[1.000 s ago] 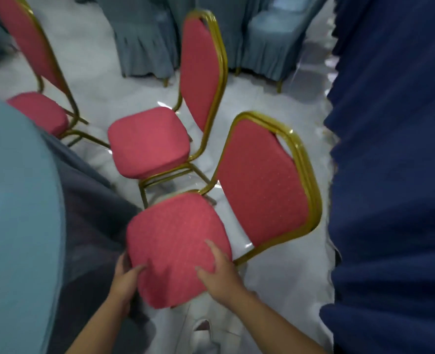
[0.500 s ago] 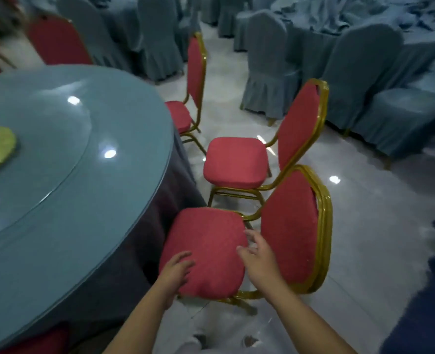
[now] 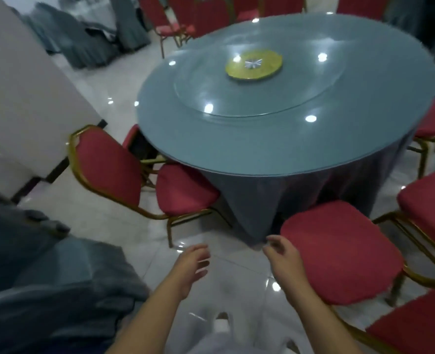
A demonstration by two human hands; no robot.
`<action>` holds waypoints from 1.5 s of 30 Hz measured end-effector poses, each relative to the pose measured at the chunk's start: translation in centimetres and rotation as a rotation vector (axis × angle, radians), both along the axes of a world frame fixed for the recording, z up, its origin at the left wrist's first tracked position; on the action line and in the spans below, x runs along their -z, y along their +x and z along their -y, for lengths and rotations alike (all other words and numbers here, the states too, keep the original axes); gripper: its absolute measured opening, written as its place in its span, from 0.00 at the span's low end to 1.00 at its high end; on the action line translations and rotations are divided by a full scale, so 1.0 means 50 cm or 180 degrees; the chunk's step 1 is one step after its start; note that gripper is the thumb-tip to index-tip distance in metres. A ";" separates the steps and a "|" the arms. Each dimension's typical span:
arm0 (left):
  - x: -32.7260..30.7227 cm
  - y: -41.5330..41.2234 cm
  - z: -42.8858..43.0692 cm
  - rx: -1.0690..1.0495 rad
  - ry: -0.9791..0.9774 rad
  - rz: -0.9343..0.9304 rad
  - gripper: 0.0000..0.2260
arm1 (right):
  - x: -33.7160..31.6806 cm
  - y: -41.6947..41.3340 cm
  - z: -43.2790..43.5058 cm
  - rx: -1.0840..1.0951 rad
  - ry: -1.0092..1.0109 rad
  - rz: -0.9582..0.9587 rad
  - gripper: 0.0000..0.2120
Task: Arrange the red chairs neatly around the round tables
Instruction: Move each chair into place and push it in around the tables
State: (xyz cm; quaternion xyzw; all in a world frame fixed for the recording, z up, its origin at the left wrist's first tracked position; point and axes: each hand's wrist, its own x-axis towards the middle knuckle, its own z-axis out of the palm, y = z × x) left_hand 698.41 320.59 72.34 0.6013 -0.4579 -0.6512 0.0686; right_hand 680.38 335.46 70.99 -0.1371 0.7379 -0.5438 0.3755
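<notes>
In the head view, the round table (image 3: 262,149) stood ahead, a yellow disc (image 3: 254,63) at its centre. At its near-left edge a red chair (image 3: 109,164) faced inward, seat tucked under the rim and backrest pointing away toward the wall. At the near-right edge a second red chair (image 3: 339,251) sat with its seat front toward the tablecloth. The left hand (image 3: 191,267) and the right hand (image 3: 285,261) hovered over the floor (image 3: 237,277), fingers loosely curled, gripping nothing; the right was just beside that seat's corner.
</notes>
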 end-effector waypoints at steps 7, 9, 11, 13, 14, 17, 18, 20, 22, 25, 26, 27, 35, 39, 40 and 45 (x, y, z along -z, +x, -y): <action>0.038 0.251 0.052 -0.0748 0.0190 -0.0329 0.10 | -0.017 0.182 0.151 -0.0747 0.0364 -0.0154 0.09; 0.043 0.309 0.093 -0.0836 0.0149 -0.0419 0.10 | -0.022 0.247 0.203 -0.0869 0.0449 -0.0211 0.09; 0.038 0.368 0.145 -0.0921 0.0112 -0.0525 0.09 | -0.030 0.313 0.257 -0.1034 0.0488 -0.0328 0.10; 0.030 0.426 0.207 -0.1024 0.0039 -0.0673 0.09 | -0.042 0.375 0.314 -0.1206 0.0460 -0.0415 0.11; 0.024 0.452 0.241 -0.1103 -0.0013 -0.0742 0.08 | -0.048 0.401 0.345 -0.1280 0.0432 -0.0453 0.12; 0.006 0.509 0.336 -0.1368 -0.0147 -0.0905 0.08 | -0.069 0.459 0.426 -0.1442 0.0426 -0.0585 0.14; 0.001 0.523 0.361 -0.1433 -0.0165 -0.0956 0.09 | -0.076 0.473 0.450 -0.1476 0.0424 -0.0595 0.14; -0.005 0.540 0.402 -0.1478 -0.0175 -0.1057 0.09 | -0.086 0.490 0.494 -0.1499 0.0412 -0.0597 0.14; -0.008 0.546 0.445 -0.1449 -0.0156 -0.1152 0.09 | -0.093 0.496 0.545 -0.1457 0.0353 -0.0593 0.13; -0.003 0.554 0.523 -0.1501 -0.0111 -0.1201 0.08 | -0.096 0.497 0.653 -0.1347 0.0183 -0.0572 0.12; -0.002 0.560 0.554 -0.1518 -0.0117 -0.1206 0.08 | -0.093 0.498 0.700 -0.1354 0.0123 -0.0542 0.12; -0.002 0.566 0.587 -0.1543 -0.0131 -0.1220 0.08 | -0.089 0.500 0.751 -0.1384 0.0064 -0.0515 0.12; -0.034 0.640 0.883 -0.2085 -0.0269 -0.0689 0.08 | -0.099 0.535 1.172 -0.1755 -0.0241 -0.0140 0.10; -0.046 0.686 0.997 -0.2395 -0.0483 -0.0798 0.09 | -0.102 0.538 1.340 -0.1849 -0.0265 -0.0064 0.10; -0.045 0.690 1.014 -0.2442 -0.0405 -0.0768 0.09 | -0.101 0.545 1.370 -0.1756 -0.0178 -0.0016 0.10; -0.036 0.673 1.119 -0.2284 -0.0158 -0.0713 0.08 | -0.093 0.567 1.490 -0.1547 -0.0277 0.0233 0.20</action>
